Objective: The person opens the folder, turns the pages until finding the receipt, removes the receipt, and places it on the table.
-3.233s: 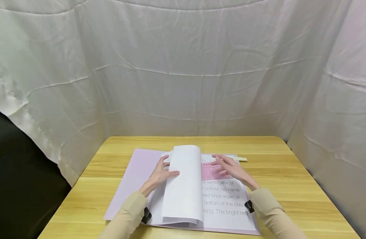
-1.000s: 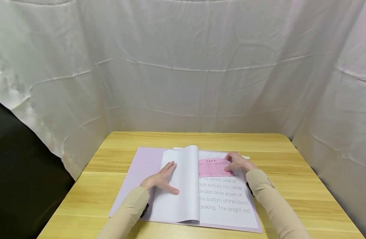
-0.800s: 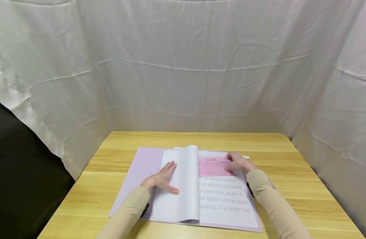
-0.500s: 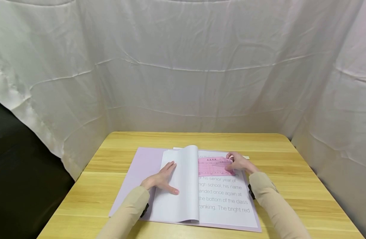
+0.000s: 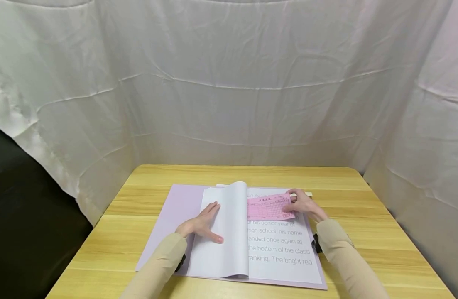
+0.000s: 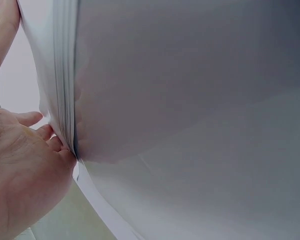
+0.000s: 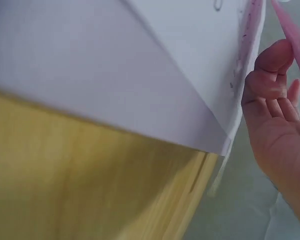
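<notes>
A large book with a lilac cover (image 5: 184, 207) lies spread on the table. My left hand (image 5: 202, 227) rests with spread fingers on the turned white pages (image 5: 229, 249), which curl up near the spine. On the right-hand page (image 5: 277, 265), with big printed text, lies a pink paper slip (image 5: 266, 208) printed with a grid. My right hand (image 5: 303, 204) pinches its right end between thumb and fingers, and that end is raised off the page. In the right wrist view the pink slip (image 7: 294, 37) shows at the fingertips. The slip's left end meets the curled pages; whether it goes under them is hidden.
A pale paper tab (image 5: 308, 194) sticks out past the book's top right, and another white tab (image 5: 222, 185) shows at its top edge. The wooden table (image 5: 367, 224) is enclosed by grey-white curtains (image 5: 229, 104).
My right hand has come down from above the slip, pinched its right end and lifted it slightly, shifting right. My left hand has flattened onto the turned pages and since stayed still.
</notes>
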`<state>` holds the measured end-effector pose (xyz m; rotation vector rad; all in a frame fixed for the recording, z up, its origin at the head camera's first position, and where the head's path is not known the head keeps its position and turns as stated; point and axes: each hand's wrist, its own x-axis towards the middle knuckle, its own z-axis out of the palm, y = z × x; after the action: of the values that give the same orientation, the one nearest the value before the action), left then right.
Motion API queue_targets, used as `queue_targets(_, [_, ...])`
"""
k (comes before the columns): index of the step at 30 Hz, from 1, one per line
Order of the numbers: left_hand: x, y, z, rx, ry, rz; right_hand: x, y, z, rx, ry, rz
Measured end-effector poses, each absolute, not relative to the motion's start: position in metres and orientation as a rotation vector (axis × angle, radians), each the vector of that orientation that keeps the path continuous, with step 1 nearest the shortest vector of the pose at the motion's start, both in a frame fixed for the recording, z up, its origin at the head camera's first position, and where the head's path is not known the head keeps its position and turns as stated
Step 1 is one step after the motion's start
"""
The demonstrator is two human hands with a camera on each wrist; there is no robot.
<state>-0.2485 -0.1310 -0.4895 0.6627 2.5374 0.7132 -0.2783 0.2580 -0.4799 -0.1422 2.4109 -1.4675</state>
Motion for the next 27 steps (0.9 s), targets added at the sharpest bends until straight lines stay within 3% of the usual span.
queue_targets(13, [-0.248,-0.133,-0.489,0.694,2.514,0.767,-0.265,0.27,-0.471,-0.133,2.404,-1.597])
queue_targets(27, [-0.25,-0.137,-0.489,0.736,2.489,0.847,-0.252,0.324,-0.478,-0.079,2.128,-1.979])
